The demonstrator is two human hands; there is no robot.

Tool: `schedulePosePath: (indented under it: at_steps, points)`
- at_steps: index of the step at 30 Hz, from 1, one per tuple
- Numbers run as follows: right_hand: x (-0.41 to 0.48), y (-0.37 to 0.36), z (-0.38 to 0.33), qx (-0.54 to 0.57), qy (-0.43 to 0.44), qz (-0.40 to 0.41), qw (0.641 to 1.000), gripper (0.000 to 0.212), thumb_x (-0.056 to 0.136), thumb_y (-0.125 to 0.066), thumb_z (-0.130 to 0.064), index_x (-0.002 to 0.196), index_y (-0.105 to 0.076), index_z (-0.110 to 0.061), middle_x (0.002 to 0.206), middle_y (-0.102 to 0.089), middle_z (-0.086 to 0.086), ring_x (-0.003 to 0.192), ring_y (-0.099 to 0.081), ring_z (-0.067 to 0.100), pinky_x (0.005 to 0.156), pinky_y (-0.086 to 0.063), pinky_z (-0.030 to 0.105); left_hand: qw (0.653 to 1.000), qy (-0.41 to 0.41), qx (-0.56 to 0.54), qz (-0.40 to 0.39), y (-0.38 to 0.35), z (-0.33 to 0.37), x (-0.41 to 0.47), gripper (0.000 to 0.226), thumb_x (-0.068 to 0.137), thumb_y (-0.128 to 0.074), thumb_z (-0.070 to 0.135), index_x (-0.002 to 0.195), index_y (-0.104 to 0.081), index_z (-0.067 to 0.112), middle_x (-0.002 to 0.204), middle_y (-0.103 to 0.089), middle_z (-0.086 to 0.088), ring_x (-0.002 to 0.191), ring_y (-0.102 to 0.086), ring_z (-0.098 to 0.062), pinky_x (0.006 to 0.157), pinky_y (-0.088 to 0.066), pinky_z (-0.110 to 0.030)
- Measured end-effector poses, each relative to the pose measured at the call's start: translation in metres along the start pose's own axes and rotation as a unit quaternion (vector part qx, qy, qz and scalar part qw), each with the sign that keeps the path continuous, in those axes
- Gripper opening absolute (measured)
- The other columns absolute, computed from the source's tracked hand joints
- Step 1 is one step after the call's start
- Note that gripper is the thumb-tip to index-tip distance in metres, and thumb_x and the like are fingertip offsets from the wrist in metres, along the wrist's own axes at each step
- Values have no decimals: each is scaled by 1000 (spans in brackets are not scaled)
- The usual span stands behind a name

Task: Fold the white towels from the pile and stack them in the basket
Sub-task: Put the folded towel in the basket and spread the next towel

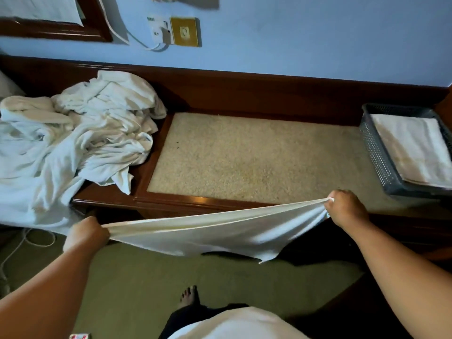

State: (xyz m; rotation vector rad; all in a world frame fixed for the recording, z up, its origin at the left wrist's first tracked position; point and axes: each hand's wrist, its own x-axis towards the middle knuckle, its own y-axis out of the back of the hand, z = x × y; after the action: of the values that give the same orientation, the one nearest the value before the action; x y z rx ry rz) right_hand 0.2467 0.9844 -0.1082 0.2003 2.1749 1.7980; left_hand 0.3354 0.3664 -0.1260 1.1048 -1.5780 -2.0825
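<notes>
Both forearms reach forward from the bottom of the view, holding a white towel (208, 231) stretched in the air just in front of the wooden bench (256, 162), off its front edge. As I judge it, the main risk is the towel's free lower corner, which dangles toward the floor below the bench front and could drag there. The slanted span could also skew the next fold. The pile (80, 133) at the bench's left end spills over its front, so a passing brush might pull it down. The left hand (85, 232) is a closed fist round one top corner. The right hand (347, 209), held higher and nearer the bench, pinches the other corner, bunched in curled fingers. The basket (374, 152) sits at the bench's right end with a folded towel (413, 148) inside
</notes>
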Motion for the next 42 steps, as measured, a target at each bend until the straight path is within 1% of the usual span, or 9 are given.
schedulePosePath:
  at_steps: [5, 12, 17, 21, 25, 30, 33, 36, 42]
  points:
    - [-1, -19, -18, 9, 19, -6, 1000, 21, 94, -54, -19, 99, -72, -9, 105, -66, 22, 93, -66, 37, 77, -51, 35, 988, 66, -131, -50, -8, -6, -10, 22, 89, -50, -8, 75, -66, -9, 55, -66, -18, 41, -63, -28, 38, -52, -31]
    - [-19, -12, -54, 97, 172, -6, 980, 8, 84, -62, -7, 86, -68, -10, 94, -63, 12, 90, -61, 32, 77, -46, 34, 931, 108, -338, -88, -40, 0, -13, 23, 99, -47, 4, 113, -64, 8, 79, -72, -19, 58, -66, -28, 55, -51, -32]
    - [-75, 4, -109, 174, 331, -65, 925, 15, 85, -53, -17, 92, -66, -20, 93, -57, -11, 87, -56, 7, 74, -39, 24, 969, -128, -199, -72, -44, 74, -66, 28, 88, -71, 18, 116, -72, 17, 92, -71, 3, 78, -66, -11, 76, -55, -30]
    - [-120, 12, -147, 252, 402, -77, 877, 17, 88, -56, -12, 99, -67, -21, 97, -56, -18, 91, -57, -2, 80, -42, 12, 840, -391, -282, -250, -44, 148, -149, 48, 85, -81, 34, 128, -63, 29, 117, -69, 13, 106, -67, -2, 96, -56, -32]
    - [-132, 35, -155, 391, 350, -17, 851, 21, 90, -61, -7, 107, -65, -20, 103, -64, -13, 100, -62, 1, 88, -44, 11, 780, -455, -380, -197, -43, 177, -195, 35, 92, -67, 52, 98, -66, 17, 86, -67, -5, 80, -63, -23, 74, -52, -56]
    - [-132, 58, -136, 513, 265, -13, 816, 21, 87, -67, -29, 106, -58, -32, 97, -63, -14, 91, -66, 14, 83, -52, 28, 737, -428, -480, -209, -20, 193, -228, 26, 97, -61, 39, 89, -66, 15, 77, -63, 0, 70, -58, -17, 63, -47, -41]
    - [-131, 65, -128, 555, 239, -11, 797, 21, 83, -69, -41, 100, -59, -33, 93, -66, -10, 86, -65, 12, 79, -52, 29, 716, -417, -507, -236, -7, 202, -245, 22, 100, -55, 32, 101, -67, 13, 91, -70, -14, 81, -65, -31, 71, -53, -53]
    - [-133, 66, -114, 585, 222, -36, 779, 18, 87, -71, -36, 95, -61, -23, 82, -64, -10, 76, -60, 5, 70, -48, 20, 700, -419, -522, -250, 6, 211, -259, 20, 102, -53, 28, 107, -67, 15, 99, -72, -16, 92, -69, -37, 81, -54, -56]
    - [-152, 58, -101, 678, 163, -152, 701, 25, 91, -62, -28, 100, -60, -5, 85, -68, 7, 77, -62, 15, 64, -51, 23, 713, -449, -481, -244, 24, 214, -264, 18, 99, -52, 29, 98, -64, 16, 84, -65, -12, 77, -60, -19, 69, -49, -37]
